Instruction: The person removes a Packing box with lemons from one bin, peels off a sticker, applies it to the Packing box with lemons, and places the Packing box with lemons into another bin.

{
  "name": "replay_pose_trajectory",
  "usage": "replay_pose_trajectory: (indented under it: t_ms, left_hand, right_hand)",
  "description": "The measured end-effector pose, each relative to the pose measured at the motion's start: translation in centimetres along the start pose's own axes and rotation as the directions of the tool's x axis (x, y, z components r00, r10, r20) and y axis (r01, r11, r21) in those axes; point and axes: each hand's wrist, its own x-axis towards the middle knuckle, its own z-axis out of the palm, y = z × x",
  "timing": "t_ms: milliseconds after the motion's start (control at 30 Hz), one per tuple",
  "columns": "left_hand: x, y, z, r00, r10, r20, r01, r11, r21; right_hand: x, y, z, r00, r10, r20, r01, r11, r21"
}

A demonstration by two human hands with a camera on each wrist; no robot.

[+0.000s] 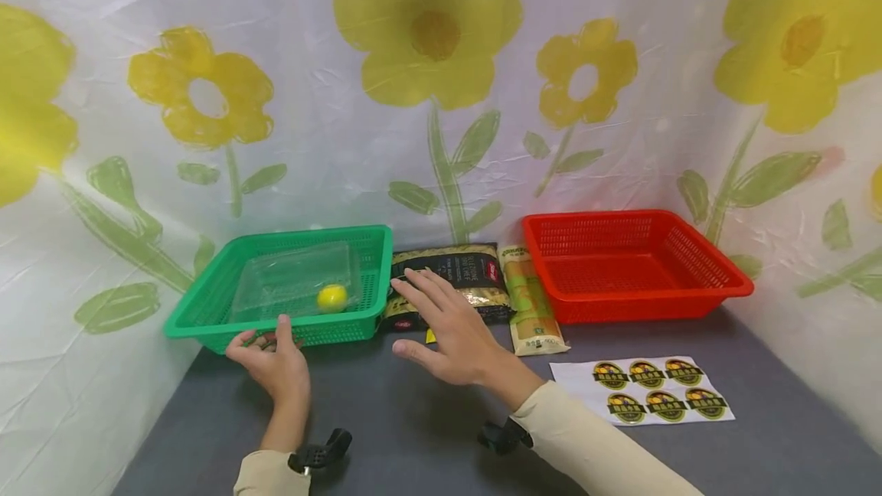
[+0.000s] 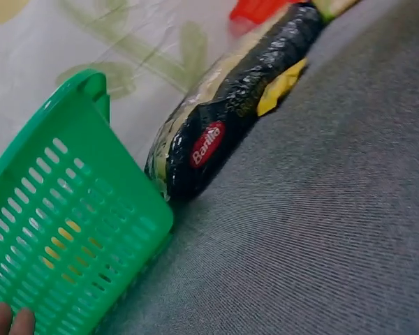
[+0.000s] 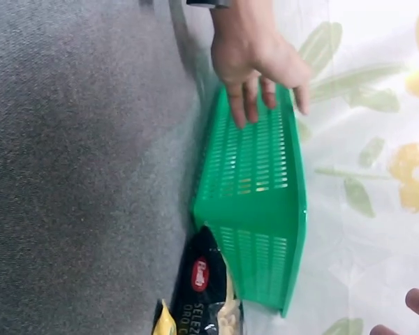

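Note:
The green basket stands at the back left. In it lie a clear plastic box and a shiny yellow ball. My left hand is at the basket's front wall, thumb by the rim and fingers loosely extended outside; whether it touches is unclear. Above the table, my right hand hovers with straight fingers and holds nothing. It is nearest to a black Barilla pasta bag, partly covering it in the head view. A small yellow piece sits against that bag's front.
Right of the pasta bag lies a long green-and-orange packet. A red basket stands at the back right. In front of it is a white sheet with several round labels. A flowered curtain hangs behind the grey table.

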Motion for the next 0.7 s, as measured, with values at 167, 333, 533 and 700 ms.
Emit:
replay_pose_trajectory:
  t_ms: [167,333,533,700]
  left_hand:
    - [0.4,0.0,-0.1,0.995,-0.103,0.006,0.103,0.984,-0.147]
    - [0.8,1.1,0.0,0.98,-0.196,0.039,0.199,0.944,-0.263]
    - [1.6,2.0,0.4,0.955,-0.29,0.064,0.291,0.869,-0.4]
    - [1.8,2.2,0.5,0.942,-0.333,0.05,0.318,0.832,-0.455]
  right_hand:
    - [0.4,0.3,0.6,1.0,0.015,-0.011,-0.015,1.0,0.004]
    - [0.8,0.7,1.0,0.999,0.042,-0.003,-0.042,0.999,0.001]
    - [2.1,1.1,1.8,0.998,0.02,0.054,-0.021,0.999,0.025]
    - [3.4,1.0,2.7,0.987,0.056,0.148,-0.07,0.993,0.091]
